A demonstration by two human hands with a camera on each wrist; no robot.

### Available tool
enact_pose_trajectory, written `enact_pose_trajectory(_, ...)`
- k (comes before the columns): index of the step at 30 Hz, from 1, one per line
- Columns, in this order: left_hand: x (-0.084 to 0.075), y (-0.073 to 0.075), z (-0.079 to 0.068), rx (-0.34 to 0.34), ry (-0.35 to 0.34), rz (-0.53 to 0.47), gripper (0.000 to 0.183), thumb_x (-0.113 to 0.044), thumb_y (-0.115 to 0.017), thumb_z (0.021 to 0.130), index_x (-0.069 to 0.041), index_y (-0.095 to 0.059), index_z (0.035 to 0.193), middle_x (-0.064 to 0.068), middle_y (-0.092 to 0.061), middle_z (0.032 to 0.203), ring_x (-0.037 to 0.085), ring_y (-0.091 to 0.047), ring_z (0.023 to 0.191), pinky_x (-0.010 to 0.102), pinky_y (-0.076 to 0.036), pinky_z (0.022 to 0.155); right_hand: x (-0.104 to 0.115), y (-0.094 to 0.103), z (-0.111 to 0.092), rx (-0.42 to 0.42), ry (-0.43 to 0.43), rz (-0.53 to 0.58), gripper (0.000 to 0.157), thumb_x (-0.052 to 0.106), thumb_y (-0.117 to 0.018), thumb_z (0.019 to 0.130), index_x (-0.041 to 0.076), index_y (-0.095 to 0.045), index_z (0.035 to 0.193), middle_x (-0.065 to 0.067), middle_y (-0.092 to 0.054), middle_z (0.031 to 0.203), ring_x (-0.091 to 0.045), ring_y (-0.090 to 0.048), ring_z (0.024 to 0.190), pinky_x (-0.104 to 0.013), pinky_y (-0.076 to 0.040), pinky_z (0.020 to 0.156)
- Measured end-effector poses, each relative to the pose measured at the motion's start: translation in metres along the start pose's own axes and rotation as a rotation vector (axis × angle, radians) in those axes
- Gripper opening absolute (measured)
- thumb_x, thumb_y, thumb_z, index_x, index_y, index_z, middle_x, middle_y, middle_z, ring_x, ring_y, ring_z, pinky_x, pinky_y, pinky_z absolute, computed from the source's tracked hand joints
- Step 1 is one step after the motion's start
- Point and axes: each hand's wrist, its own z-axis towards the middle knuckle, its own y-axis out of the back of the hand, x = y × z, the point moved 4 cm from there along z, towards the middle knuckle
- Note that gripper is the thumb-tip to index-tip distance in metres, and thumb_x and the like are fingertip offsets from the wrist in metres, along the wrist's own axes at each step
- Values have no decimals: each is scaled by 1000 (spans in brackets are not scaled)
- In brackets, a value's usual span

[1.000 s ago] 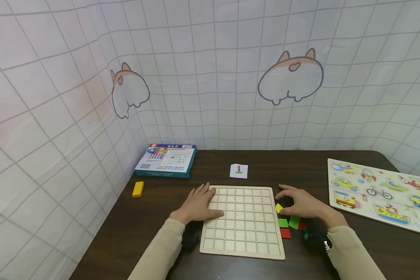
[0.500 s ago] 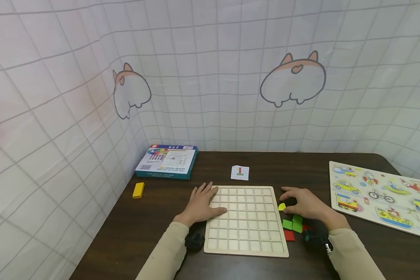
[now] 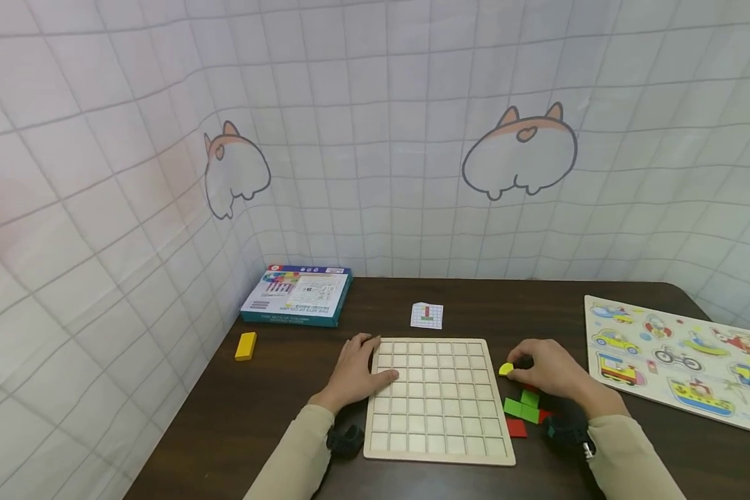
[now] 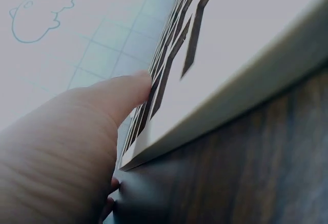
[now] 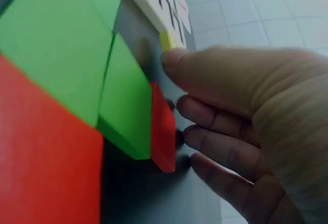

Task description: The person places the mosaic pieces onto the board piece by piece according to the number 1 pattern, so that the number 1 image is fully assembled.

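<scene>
A pale wooden grid board (image 3: 437,400) lies on the dark table. My left hand (image 3: 355,375) rests at its left side, fingers by the upper left corner. The left thumb (image 4: 130,93) lies across the board's top face. To the right of the board, my right hand (image 3: 550,369) pinches a small yellow tile (image 3: 505,369) between thumb and index finger; in the right wrist view the thumb covers most of this tile (image 5: 166,40). Below that hand lie green tiles (image 3: 521,410) and red tiles (image 3: 516,428), partly hidden by hand and wrist. The other right fingers curl loosely beside a red tile (image 5: 163,129).
A small printed grid card (image 3: 426,315) lies behind the board. A flat box (image 3: 300,295) sits at the back left, with a yellow block (image 3: 246,346) in front of it. At the right is a picture puzzle board (image 3: 681,361). A gridded curtain (image 3: 375,139) surrounds the table.
The right hand has drawn slightly away from the board, its fingers closing on the yellow tile. Green tiles beneath it have shifted. The left fingers are drawn in more at the board's edge.
</scene>
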Motion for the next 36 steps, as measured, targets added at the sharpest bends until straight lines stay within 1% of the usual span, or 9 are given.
enact_pose_trajectory(2,1,-1,-1,-10,-2,9,81,-56,-67,86,-11,-43,148,12,-34,151,37,-21,145,57,-22,116,-1,-2,0,12,-19,11,19,23,-79,82,13,-72,97,1,-67,94,-15,-56,80,-33,-52,69)
enact_pose_trajectory(5,1,-1,-2,-23,-15,22,75,-56,-66,87,-13,-48,145,11,-37,149,37,-23,144,57,-22,116,0,-1,0,25,-17,31,17,20,-78,82,12,-71,96,2,-65,89,-13,-54,75,-29,-50,64)
enact_pose_trajectory(10,2,-3,-1,-31,-29,32,71,-56,-65,87,-13,-51,142,11,-37,149,38,-21,145,57,-16,118,3,2,0,28,-5,43,16,17,-77,83,10,-69,95,4,-63,84,-12,-54,72,-27,-50,62)
enact_pose_trajectory(14,1,-3,-2,-35,-57,39,69,-54,-66,88,-11,-53,141,12,-39,148,34,-22,145,55,-11,120,3,0,1,31,-1,67,15,18,-76,84,12,-69,96,5,-64,86,-11,-55,74,-27,-50,64)
enact_pose_trajectory(17,1,-3,-1,-43,-64,40,67,-53,-66,88,-11,-53,140,10,-41,147,33,-23,145,55,-11,119,2,-2,1,23,6,91,15,19,-76,85,13,-70,97,4,-65,88,-11,-57,76,-28,-51,64)
enact_pose_trajectory(22,3,-3,-1,-42,-52,38,66,-53,-65,89,-14,-54,140,7,-41,148,32,-21,146,55,-13,119,2,-5,1,21,6,122,14,20,-76,85,14,-68,95,4,-64,85,-11,-57,75,-27,-50,62)
enact_pose_trajectory(27,3,-2,-1,-48,-42,18,66,-53,-66,88,-15,-54,140,7,-40,148,36,-21,145,59,-19,116,5,-4,1,14,13,145,13,20,-75,85,14,-67,94,5,-63,84,-12,-56,73,-25,-50,59)
enact_pose_trajectory(31,2,-1,-2,-46,-38,18,67,-53,-67,87,-14,-54,141,8,-40,148,37,-21,145,60,-19,116,9,-2,1,-32,28,134,14,21,-73,88,15,-70,100,4,-65,90,-12,-57,78,-28,-51,65)
enact_pose_trajectory(36,0,-1,-2,-39,-34,17,70,-53,-68,86,-12,-53,141,8,-40,149,34,-21,146,58,-15,118,17,-1,5,-104,56,122,24,18,-74,88,10,-71,110,-2,-68,103,-16,-63,88,-38,-57,78)
